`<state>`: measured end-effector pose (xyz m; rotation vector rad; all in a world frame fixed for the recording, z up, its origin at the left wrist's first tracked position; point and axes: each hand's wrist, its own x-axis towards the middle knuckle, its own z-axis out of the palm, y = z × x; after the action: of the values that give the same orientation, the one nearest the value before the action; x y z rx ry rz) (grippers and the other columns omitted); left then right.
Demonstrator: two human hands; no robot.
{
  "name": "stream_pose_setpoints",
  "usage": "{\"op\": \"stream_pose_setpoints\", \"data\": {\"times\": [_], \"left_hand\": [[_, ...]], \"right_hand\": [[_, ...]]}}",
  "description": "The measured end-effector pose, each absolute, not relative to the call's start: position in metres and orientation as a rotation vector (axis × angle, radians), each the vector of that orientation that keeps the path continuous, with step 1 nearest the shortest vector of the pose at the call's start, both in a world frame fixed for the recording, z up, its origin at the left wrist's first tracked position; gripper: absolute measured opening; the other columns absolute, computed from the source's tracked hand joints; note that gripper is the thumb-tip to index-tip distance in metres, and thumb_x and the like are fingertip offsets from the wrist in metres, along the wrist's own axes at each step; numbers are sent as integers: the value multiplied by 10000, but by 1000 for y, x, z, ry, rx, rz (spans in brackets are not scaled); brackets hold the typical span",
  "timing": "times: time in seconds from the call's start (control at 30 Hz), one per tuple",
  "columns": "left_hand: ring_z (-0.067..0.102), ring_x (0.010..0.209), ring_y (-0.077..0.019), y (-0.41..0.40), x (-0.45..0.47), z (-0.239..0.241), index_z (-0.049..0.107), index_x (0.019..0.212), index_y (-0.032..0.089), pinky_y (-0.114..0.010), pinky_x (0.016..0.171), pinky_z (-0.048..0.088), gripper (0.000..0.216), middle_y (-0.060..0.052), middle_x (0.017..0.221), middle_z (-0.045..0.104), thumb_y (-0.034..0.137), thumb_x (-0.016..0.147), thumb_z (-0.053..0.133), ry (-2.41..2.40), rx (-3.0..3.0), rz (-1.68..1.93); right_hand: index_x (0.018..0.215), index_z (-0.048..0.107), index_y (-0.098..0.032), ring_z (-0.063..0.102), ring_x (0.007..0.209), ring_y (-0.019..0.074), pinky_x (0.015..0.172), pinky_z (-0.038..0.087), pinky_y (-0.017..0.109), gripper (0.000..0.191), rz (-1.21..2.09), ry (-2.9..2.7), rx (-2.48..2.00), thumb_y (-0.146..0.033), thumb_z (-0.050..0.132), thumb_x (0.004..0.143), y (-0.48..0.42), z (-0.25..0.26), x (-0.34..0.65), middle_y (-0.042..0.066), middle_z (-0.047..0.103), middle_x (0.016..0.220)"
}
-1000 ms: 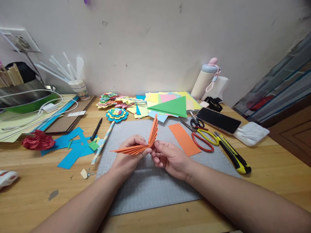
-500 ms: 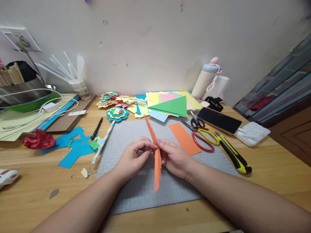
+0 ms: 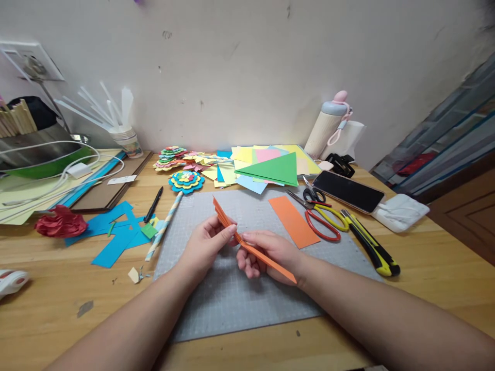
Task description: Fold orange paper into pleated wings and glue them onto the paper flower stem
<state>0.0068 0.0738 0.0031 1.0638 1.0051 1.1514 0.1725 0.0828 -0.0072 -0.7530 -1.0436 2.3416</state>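
**Two hands hold a pleated orange paper (image 3: pixel 268 261) over a grey cutting mat (image 3: pixel 216 314)**

In the head view, we look down at a wooden desk (image 3: pixel 436 268) whose far edge meets a wall. The left hand (image 3: pixel 207 242) pinches the pleated paper between thumb and fingers, just on the left of its middle. The right hand (image 3: pixel 273 250) grips it at the middle, thumb on top. We cannot tell whether the fingertips touch each other. The narrow folded paper slants above the centre of the mat: one end points to the mat's far left corner, the other crosses the right hand towards the wrist.

Near the mat's right edge we find a flat orange sheet (image 3: pixel 294 222), then scissors with red and yellow handles (image 3: pixel 309 204) and a yellow-and-black utility knife (image 3: pixel 370 242). A phone (image 3: pixel 348 190) lies towards the desk's far right corner. By the mat's left edge is a striped stick (image 3: pixel 164 226) with a layered paper flower (image 3: pixel 186 182); blue paper strips (image 3: pixel 114 250) lie further left. Coloured papers (image 3: pixel 270 171) spread along the desk's far edge.
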Motion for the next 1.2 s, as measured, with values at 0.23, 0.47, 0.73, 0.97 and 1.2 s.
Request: {"op": "stream_pose_setpoints", "data": {"times": [0.23, 0.47, 0.73, 0.97, 1.2], "left_hand": [[539, 618, -116, 72, 7, 6, 592, 777, 161, -241, 589, 441, 232, 12, 691, 573, 342, 704, 717, 1070, 1273, 1229], [519, 644, -115, 69, 7, 4, 598, 765, 161, -242, 613, 427, 154, 8, 719, 537, 291, 749, 679, 1071, 1432, 1182], [516, 637, -120, 64, 6, 13, 629, 891, 177, -248, 602, 427, 216, -5, 739, 548, 341, 758, 671, 887, 1283, 1196], [523, 566, -115, 70, 8, 5, 591, 930, 186, -248, 574, 397, 247, 4, 660, 562, 392, 797, 623, 780, 895, 989], [517, 593, -108, 69, 6, 4, 593, 716, 166, -246, 603, 378, 188, 12, 641, 580, 325, 769, 678, 809, 1035, 1036]], "right_hand": [[834, 587, -132, 597, 450, 101, 383, 406, 163, 202, 2218, -1201, -944, -313, 502, 863, 81, -5, 169, 24, 635, 576], [772, 563, -147, 579, 448, 92, 372, 391, 165, 236, 2183, -1284, -962, -375, 551, 834, 80, -8, 168, -1, 604, 576], [760, 561, -165, 436, 428, 49, 385, 305, 174, 219, 2121, -1319, -896, -376, 568, 819, 74, 1, 168, -39, 524, 608], [780, 592, -147, 415, 446, 52, 396, 276, 168, 154, 2288, -1024, -746, -295, 559, 805, 76, 3, 172, -31, 507, 593], [790, 590, -152, 484, 476, 72, 408, 324, 176, 172, 2357, -949, -756, -321, 565, 795, 77, 0, 173, -25, 530, 619]]}}
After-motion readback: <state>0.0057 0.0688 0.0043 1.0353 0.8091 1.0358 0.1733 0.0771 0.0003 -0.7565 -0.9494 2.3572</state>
